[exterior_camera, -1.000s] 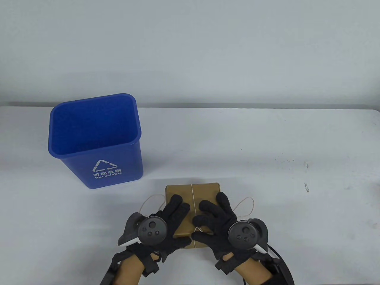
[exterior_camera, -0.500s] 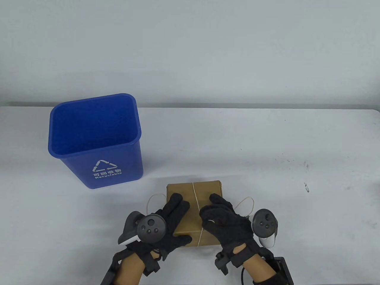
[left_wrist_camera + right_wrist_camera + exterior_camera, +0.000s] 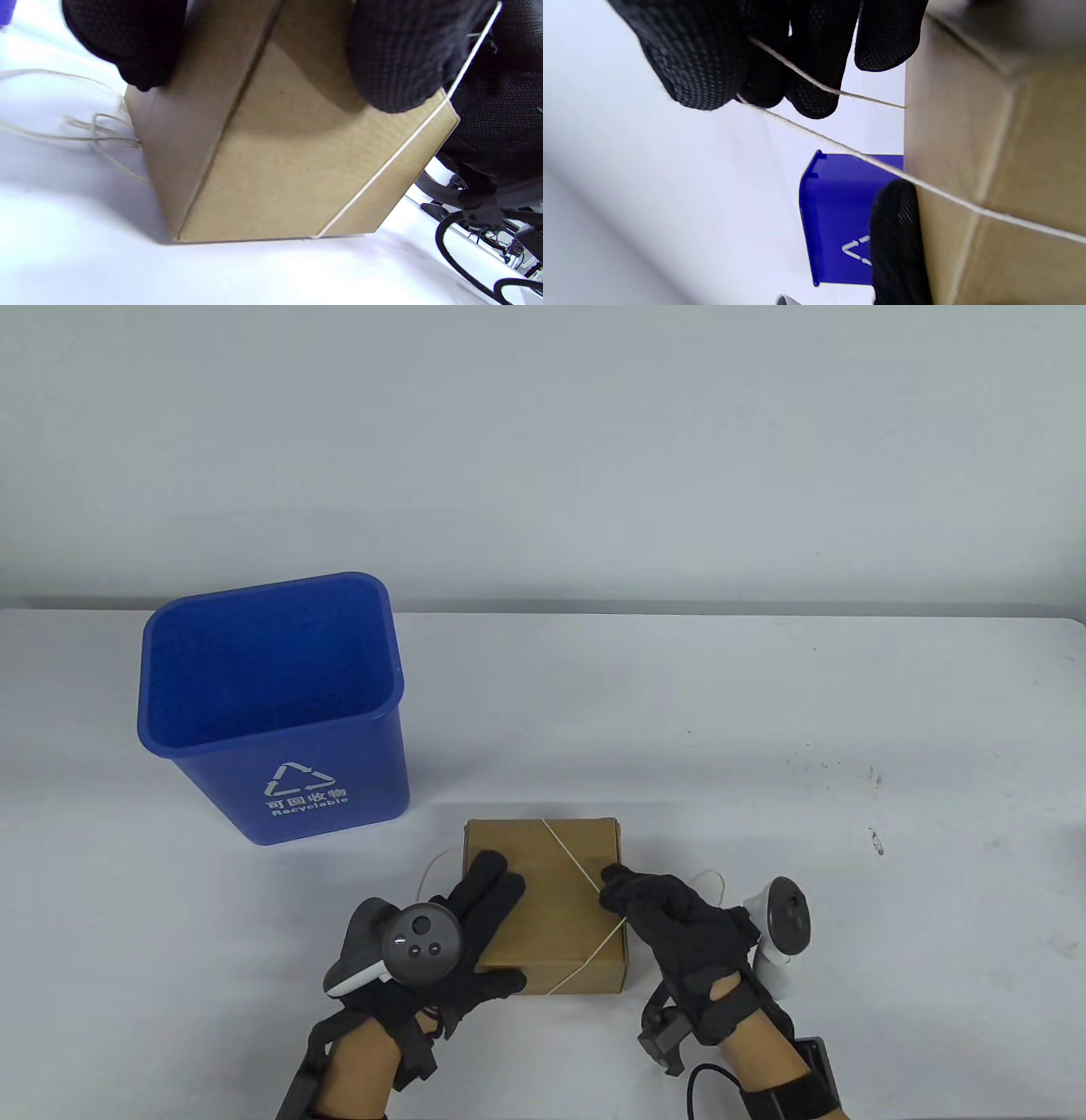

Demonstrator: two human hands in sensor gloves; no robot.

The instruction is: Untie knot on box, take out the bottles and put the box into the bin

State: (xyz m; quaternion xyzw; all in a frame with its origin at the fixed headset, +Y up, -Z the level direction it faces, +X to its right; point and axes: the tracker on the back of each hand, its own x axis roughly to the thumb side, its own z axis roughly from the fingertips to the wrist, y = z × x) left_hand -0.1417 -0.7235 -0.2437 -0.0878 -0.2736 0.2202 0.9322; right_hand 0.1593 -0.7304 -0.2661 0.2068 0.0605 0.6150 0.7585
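A brown cardboard box [image 3: 551,916] lies closed on the table near the front edge, with a thin pale string [image 3: 570,858] running slantwise across its lid. My left hand [image 3: 488,899] lies on the lid's left part with straight fingers, its thumb along the near edge. My right hand [image 3: 628,899] is at the box's right edge and pinches the string, which is taut. The left wrist view shows the box [image 3: 288,148] close up, the string [image 3: 382,165] crossing its near corner. The right wrist view shows my fingers [image 3: 712,55] curled around the string [image 3: 818,87] beside the box [image 3: 988,148]. No bottles are visible.
A blue recycling bin [image 3: 271,704] stands open and upright at the left, behind the box; it also shows in the right wrist view as the bin [image 3: 840,212]. Loose loops of string [image 3: 433,869] lie on the table on both sides of the box.
My right hand has closed on the string and pulled it right, so the band now slants across the lid. The hand rolled outward. The box shifted slightly left.
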